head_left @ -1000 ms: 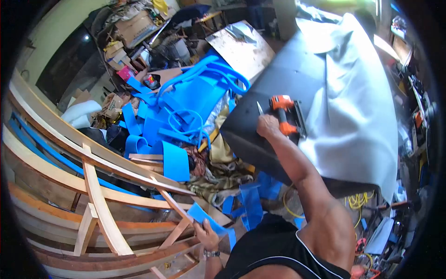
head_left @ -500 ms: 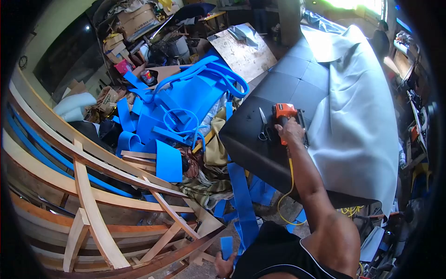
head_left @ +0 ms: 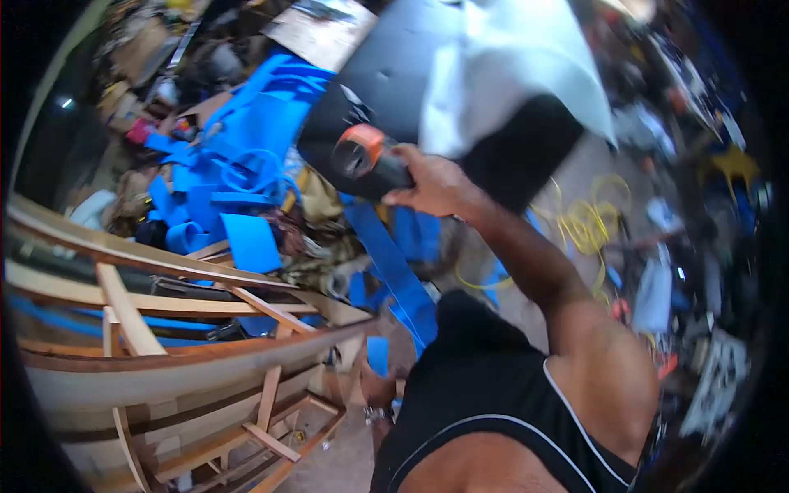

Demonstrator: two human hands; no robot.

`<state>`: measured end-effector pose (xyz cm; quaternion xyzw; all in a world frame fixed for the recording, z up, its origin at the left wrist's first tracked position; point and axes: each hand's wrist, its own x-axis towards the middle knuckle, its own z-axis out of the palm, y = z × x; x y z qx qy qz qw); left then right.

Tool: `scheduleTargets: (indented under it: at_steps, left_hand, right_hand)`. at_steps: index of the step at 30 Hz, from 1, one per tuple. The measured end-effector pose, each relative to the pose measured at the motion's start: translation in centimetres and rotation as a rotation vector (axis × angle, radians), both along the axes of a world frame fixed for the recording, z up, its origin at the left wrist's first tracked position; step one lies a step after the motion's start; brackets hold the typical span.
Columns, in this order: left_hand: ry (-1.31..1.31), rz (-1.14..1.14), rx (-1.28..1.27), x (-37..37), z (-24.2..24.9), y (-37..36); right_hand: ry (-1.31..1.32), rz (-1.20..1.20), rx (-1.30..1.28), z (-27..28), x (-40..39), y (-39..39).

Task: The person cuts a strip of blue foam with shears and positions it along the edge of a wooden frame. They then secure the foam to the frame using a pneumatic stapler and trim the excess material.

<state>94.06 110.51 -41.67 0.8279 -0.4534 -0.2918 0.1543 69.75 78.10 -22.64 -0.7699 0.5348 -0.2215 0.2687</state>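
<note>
An orange and black pneumatic staple gun (head_left: 359, 149) is in my right hand (head_left: 434, 182), whose fingers are around its dark end. It is blurred, held over the near corner of a black tufted upholstered piece (head_left: 394, 57). Pale grey sheet material (head_left: 530, 78) drapes over that piece. Dark scissors (head_left: 356, 103), smeared by motion, lie on the black surface. Low beside my body, my left hand (head_left: 376, 384) is closed on a small blue foam piece (head_left: 377, 356). The wooden frame (head_left: 205, 366) stands just left of that hand.
Blue foam offcuts (head_left: 246, 168) are heaped beyond the frame. A long blue strip (head_left: 386, 263) lies on the floor. Yellow air hose (head_left: 588, 226) is coiled at the right, near scattered tools and scraps. A wooden board (head_left: 320, 33) leans at the back.
My right hand has lifted the staple gun off the black upholstery and brought it toward its near corner. My view has swung down and right. The left hand still holds the blue foam.
</note>
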Motion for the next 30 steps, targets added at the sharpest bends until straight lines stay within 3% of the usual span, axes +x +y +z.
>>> scheduleTargets:
  at_steps: [3,5,7,9,11,12,14,16,17,19,21,22,23,24,25,27,28,29,30]
  left_hand:
    - [0.013,-0.18,0.025,1.7,-7.9,4.8]
    - [-0.035,-0.268,0.143,2.2,-10.8,7.5]
    - [-0.04,-0.332,0.308,1.7,-11.3,10.0]
    - [-0.025,-0.4,0.366,0.8,-11.9,10.7]
    - [0.041,-0.49,0.363,-2.5,-9.7,10.0]
    - [0.071,-0.532,0.383,-3.8,-8.5,10.6]
    - [0.135,-0.572,0.339,-5.6,-11.6,11.4]
    - [0.288,-0.571,0.301,-8.7,-13.4,9.8]
    - [0.325,-0.591,0.322,-14.3,-5.3,6.3]
    - [0.412,-0.688,0.197,-18.2,-8.5,3.9]
    - [0.49,-0.789,0.172,-24.4,-8.4,-1.6]
    - [0.512,-0.699,0.196,-28.1,-7.0,-3.8]
    - [0.537,-0.612,0.21,-32.7,-5.5,-6.3]
    - [0.561,-0.527,0.235,-36.5,-4.7,-8.5]
    - [0.568,-0.547,0.152,-38.9,-6.5,-10.7]
    - [0.485,-0.604,0.039,-43.2,-7.8,-15.1]
    - [0.466,-0.63,-0.033,-47.0,-7.8,-17.8]
    - [0.437,-0.68,-0.096,-52.7,0.0,-19.5]
    - [0.42,-0.716,-0.139,-55.1,0.6,-21.6]
  right_hand:
    - [0.127,0.272,0.074,-4.7,-5.1,12.7]
    - [0.27,0.24,0.339,-6.8,-8.9,21.0]
    - [0.406,0.103,0.629,-10.3,-13.5,27.0]
    - [0.383,-0.139,0.737,-13.3,-18.9,31.8]
    - [0.311,-0.422,0.792,-21.1,-26.4,36.5]
    - [0.214,-0.459,0.73,-21.9,-29.3,38.3]
    - [-0.142,-0.77,0.83,-23.3,-34.0,40.9]
    - [-0.221,-0.876,0.863,-33.0,-41.6,45.0]
    - [-0.261,-0.93,0.875,-37.7,-45.4,47.0]
    - [-0.091,-1.0,0.888,-34.3,-47.3,47.7]
    - [-0.085,-0.995,1.018,-42.5,-52.7,51.7]
    - [-0.249,-1.097,1.028,-35.0,-52.0,49.9]
    - [-0.329,-1.047,1.044,-42.8,-55.6,53.8]
    - [-0.178,-1.058,1.284,-40.6,-57.2,53.5]
    - [-0.185,-1.128,1.359,-44.5,-59.2,56.1]
    - [-0.437,-1.072,1.627,-42.0,-60.7,56.0]
    - [-0.448,-1.122,1.571,-40.5,-61.6,55.8]
    - [-0.431,-1.198,1.476,-36.6,-61.9,53.8]
    - [-0.423,-1.269,1.397,-31.9,-62.2,50.8]
